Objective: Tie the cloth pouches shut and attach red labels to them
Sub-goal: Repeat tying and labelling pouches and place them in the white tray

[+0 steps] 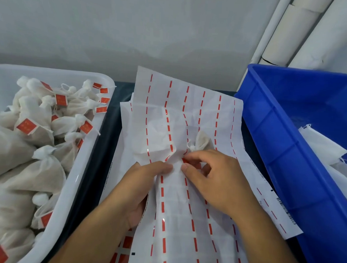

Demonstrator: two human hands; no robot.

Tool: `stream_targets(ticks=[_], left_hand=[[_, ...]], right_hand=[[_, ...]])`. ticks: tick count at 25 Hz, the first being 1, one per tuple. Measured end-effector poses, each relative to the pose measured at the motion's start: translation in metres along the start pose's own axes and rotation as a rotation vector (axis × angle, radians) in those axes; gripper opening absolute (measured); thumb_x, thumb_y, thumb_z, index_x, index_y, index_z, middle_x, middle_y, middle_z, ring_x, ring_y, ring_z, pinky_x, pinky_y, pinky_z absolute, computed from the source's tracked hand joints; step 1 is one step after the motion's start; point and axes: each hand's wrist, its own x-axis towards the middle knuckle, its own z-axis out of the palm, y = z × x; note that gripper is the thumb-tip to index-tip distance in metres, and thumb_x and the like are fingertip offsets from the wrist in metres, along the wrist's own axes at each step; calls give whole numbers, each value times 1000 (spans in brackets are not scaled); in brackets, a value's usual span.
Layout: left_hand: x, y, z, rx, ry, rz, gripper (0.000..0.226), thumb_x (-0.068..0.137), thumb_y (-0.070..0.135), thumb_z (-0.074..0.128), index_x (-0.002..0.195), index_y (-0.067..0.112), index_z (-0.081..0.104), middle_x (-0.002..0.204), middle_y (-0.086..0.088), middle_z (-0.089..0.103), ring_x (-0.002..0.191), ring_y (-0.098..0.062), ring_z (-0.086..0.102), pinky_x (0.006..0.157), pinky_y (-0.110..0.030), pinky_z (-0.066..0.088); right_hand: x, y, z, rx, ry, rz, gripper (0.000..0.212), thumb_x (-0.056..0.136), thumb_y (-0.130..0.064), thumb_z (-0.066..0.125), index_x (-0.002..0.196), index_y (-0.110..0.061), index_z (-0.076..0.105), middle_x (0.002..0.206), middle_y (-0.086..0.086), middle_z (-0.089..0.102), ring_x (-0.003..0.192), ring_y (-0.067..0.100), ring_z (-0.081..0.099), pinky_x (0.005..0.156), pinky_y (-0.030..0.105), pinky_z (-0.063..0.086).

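Observation:
White label backing sheets (189, 112) with rows of red dashes lie in the middle, rumpled at the centre. A small tied cloth pouch (201, 142) rests on them. My left hand (145, 181) grips a fold of the sheet from below and left. Just below the pouch, my right hand (212, 176) pinches a small red label (184, 161) between thumb and forefinger. Finished pouches with red labels (27, 126) fill the white bin (76, 179) on the left.
A blue plastic crate (276, 139) stands on the right with white cloth pouches (323, 148) inside. White tubes (290, 31) lean against the grey wall behind it. The table surface (101, 144) between the bins is dark.

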Motion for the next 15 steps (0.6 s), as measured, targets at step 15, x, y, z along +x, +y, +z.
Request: stream_targets(ticks=[15], left_hand=[[1,-7,7,-76,29,119,29,91,16,73,118,27,68,98,-10,79,81,-35,78,58,-42,62]], right_hand=[[4,-2,11,-27,-141,-49,50,99,-59,51,148,-52,42,132,-21,48,114,2,52,104,29,51]])
